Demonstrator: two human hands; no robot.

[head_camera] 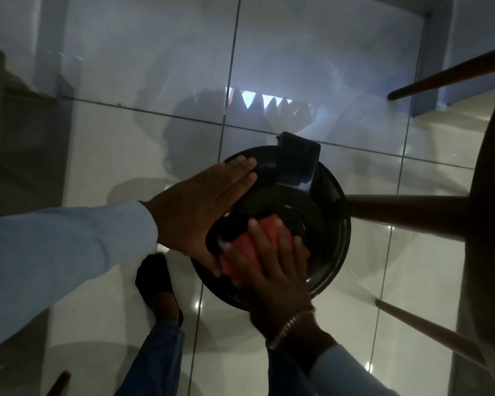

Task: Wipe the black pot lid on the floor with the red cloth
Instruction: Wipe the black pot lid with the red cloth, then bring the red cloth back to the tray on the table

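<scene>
The lid (329, 238) is glossy black (it mirrors light); the cloth (269, 228) is soft, matt red fabric; the floor (120, 144) is polished tile; the legs (406, 208) are smooth wood.

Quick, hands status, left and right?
Left hand: open, flat on the black pot lid.
Right hand: open, pressing the red cloth onto the lid.

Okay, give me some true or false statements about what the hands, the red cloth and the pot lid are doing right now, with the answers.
1. The right hand presses the red cloth onto the black pot lid. True.
2. The left hand is clenched in a fist. False: it lies flat, fingers straight, on the lid's left side.
3. The lid sits on a table. False: it lies on the tiled floor.
4. A bracelet circles the right wrist. True.
</scene>
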